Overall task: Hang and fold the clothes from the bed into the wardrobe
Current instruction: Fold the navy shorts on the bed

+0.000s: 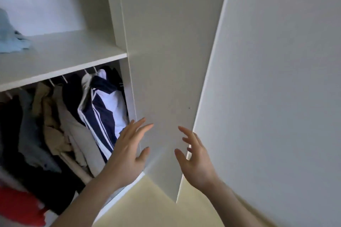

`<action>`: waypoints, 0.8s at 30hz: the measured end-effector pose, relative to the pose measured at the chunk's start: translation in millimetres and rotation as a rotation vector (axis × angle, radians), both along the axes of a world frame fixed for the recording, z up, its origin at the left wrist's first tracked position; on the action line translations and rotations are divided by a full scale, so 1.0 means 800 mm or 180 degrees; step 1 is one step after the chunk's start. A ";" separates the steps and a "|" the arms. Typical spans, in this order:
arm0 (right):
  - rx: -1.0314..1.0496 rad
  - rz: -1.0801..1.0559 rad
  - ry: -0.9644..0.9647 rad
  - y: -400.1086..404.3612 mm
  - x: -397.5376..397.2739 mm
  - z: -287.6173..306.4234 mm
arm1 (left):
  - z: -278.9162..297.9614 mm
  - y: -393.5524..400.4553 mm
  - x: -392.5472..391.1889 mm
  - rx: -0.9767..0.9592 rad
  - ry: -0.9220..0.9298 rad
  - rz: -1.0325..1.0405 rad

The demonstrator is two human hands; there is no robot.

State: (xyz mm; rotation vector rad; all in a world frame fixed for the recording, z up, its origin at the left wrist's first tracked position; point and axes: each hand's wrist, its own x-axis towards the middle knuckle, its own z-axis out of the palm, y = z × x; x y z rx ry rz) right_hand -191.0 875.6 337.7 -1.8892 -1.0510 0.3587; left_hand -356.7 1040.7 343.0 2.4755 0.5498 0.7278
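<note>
Both hands are empty, fingers spread: left hand point(127, 151) at the door's point(166, 79) near left edge, right hand point(195, 158) by its right edge. Door stands tall between them. Clothes point(99, 108) hang just left in the wardrobe point(60, 57); the bed's out of view.

Nothing readable here, honestly. No text, labels, brand names or numbers show on the white wardrobe door point(166, 79), the shelf point(64, 55) on the left, or the navy-and-white striped jacket point(103, 108) hanging below it.
</note>
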 end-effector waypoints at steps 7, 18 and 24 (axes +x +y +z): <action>-0.0420 -0.1276 0.0383 -0.227 0.031 -0.057 | -0.030 -0.151 0.109 -0.0066 0.0437 -0.1308; -0.0724 -0.3404 0.0805 -0.521 -0.023 -0.093 | -0.084 -0.429 0.282 0.0221 0.1033 -0.3233; -0.0684 -0.4132 0.0887 -0.680 -0.078 -0.101 | -0.089 -0.618 0.272 0.0396 0.1247 -0.3952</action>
